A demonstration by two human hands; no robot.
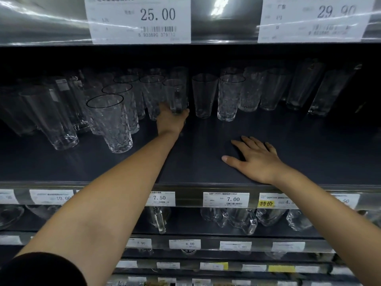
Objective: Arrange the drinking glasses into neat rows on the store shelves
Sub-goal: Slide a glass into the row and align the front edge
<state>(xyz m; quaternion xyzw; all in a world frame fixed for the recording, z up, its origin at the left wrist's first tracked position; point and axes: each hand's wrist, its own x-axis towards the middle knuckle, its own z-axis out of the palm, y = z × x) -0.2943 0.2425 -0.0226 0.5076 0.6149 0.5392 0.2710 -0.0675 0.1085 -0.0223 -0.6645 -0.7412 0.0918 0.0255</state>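
Note:
Clear drinking glasses stand on a dark shelf. My left hand reaches deep in and grips the base of a handled glass near the middle. Left of it, textured tumblers stand in a row running from front to back. Just right of the held glass are a plain tumbler and a textured tumbler. My right hand lies flat on the shelf floor toward the front, fingers spread, holding nothing.
Plain tall glasses crowd the left end, taller ones the back right. The upper shelf edge hangs low with price tags. Price labels line the front lip. More glassware fills the shelf below.

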